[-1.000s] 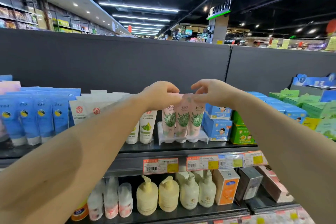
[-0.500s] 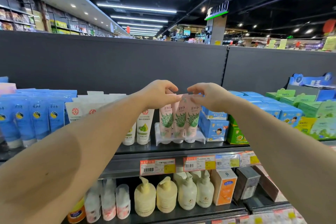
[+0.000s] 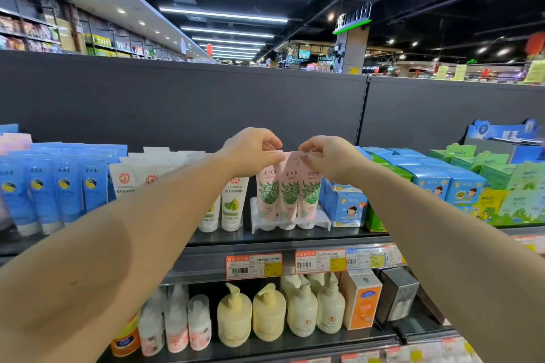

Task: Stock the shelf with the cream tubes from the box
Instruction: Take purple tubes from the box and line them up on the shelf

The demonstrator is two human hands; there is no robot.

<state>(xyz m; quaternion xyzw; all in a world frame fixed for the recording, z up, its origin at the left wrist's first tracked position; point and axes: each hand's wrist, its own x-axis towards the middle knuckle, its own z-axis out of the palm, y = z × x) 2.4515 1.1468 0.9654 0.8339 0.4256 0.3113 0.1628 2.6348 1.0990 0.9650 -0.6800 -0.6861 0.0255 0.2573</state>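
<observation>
Both hands, left [image 3: 250,150] and right [image 3: 330,156], pinched the crimped tops of three pink cream tubes [image 3: 287,194] standing cap-down in a white rack [image 3: 321,219] on the shelf [image 3: 283,237]. An uneven tug could probably topple them onto the neighbouring white tubes [image 3: 233,206].

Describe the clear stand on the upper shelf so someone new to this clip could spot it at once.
On the upper shelf, look below the two hands, between white tubes and blue boxes. The stand is the only clear plastic rack, holding three pink tubes cap-down.
</observation>
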